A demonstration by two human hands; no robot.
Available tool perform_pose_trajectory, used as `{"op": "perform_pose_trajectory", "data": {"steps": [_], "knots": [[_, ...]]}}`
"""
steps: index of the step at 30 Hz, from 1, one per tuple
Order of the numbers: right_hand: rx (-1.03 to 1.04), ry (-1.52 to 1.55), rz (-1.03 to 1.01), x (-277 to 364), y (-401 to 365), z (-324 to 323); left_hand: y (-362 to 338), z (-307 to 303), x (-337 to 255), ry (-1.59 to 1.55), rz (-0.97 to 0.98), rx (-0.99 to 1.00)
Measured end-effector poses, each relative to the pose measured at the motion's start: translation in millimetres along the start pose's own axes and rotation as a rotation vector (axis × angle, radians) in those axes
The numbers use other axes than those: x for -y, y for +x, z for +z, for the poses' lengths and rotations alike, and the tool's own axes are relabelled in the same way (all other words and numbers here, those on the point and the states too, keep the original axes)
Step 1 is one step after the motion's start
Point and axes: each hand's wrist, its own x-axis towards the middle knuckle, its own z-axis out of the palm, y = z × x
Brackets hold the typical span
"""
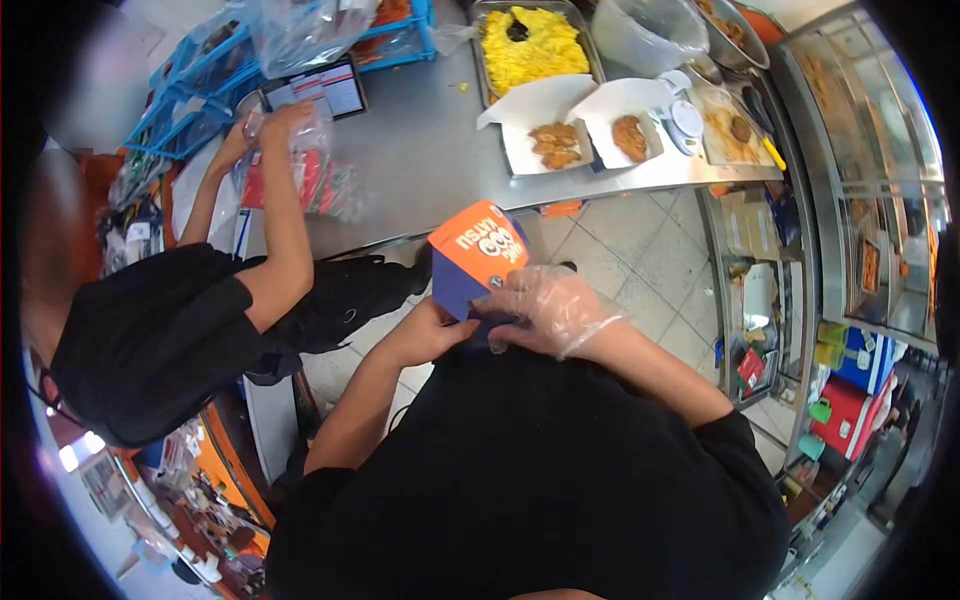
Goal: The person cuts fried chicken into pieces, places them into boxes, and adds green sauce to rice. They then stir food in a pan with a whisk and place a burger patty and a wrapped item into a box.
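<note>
Close to my chest I hold an orange and dark blue cardboard food box [472, 248] with "KATSU" lettering, tilted in the air. Bare, my left hand [425, 332] pinches its lower left edge. A clear plastic glove covers my right hand [548, 306], whose fingers grip the box's lower right side. Beyond it, on the steel table, stand two open white-lined boxes: the left box [515, 150] holds pieces of fried chicken [555, 146], the right box [652, 142] a single fried piece [630, 138].
A tray of yellow shredded food [535, 50] sits at the back of the steel table [420, 150]. To my left a co-worker [170, 330] handles plastic bags near a tablet [330, 88]. Blue baskets [200, 85] stand behind them. Metal shelving [755, 300] is on my right.
</note>
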Motion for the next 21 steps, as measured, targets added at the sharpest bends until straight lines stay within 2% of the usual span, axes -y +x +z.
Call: {"op": "perform_pose_trajectory", "data": {"steps": [2,5,6,8,9,10,12,14,15,16,18,19,20,21], "knots": [[0.01,-0.032,0.059,-3.4,5.1,-2.4,5.4,-5.6,-1.7,0.068,-0.07,0.085],[-0.272,-0.018,0.422,-19.4,6.0,12.7,13.7,-4.3,-8.1,0.058,-0.101,0.132],[-0.272,0.085,0.492,-18.9,7.4,10.1,14.9,-1.9,-9.7,0.04,-0.077,0.091],[-0.288,0.248,0.278,-34.5,5.1,17.7,17.8,3.1,-13.5,0.025,-0.058,0.064],[-0.137,0.324,0.194,-35.7,5.6,4.2,19.6,4.5,-17.0,0.048,-0.039,0.034],[-0.156,0.327,0.202,-42.6,4.4,1.9,21.5,5.0,-20.5,0.075,-0.019,0.003],[-0.223,0.361,0.064,-61.9,3.2,-2.2,25.7,6.5,-24.2,0.116,0.019,-0.032],[-0.333,0.462,0.036,-88.3,-9.5,-16.8,33.4,8.5,-31.2,0.304,0.153,-0.438],[-0.396,0.455,0.195,-107.5,-19.5,-26.0,42.3,7.9,-32.8,0.258,0.176,-0.561],[-0.456,0.451,0.355,-130.3,-32.4,-34.5,54.2,-1.3,-27.3,0.372,0.18,-0.679],[-0.638,0.409,0.528,-216.0,-69.9,-31.1,89.9,-18.3,-23.1,0.722,0.135,-0.895],[-0.699,0.401,0.731,-253.5,-92.4,-43.3,114.6,-39.5,1.3,0.639,0.114,-0.942],[-0.916,0.654,0.866,-312.8,-118.4,-37.0,137.2,-51.9,18.0,0.65,0.119,-0.928],[-0.995,0.458,0.989,-367.5,-154.0,-46.4,160.3,-59.7,30.9,0.746,0.049,-0.955]]}}
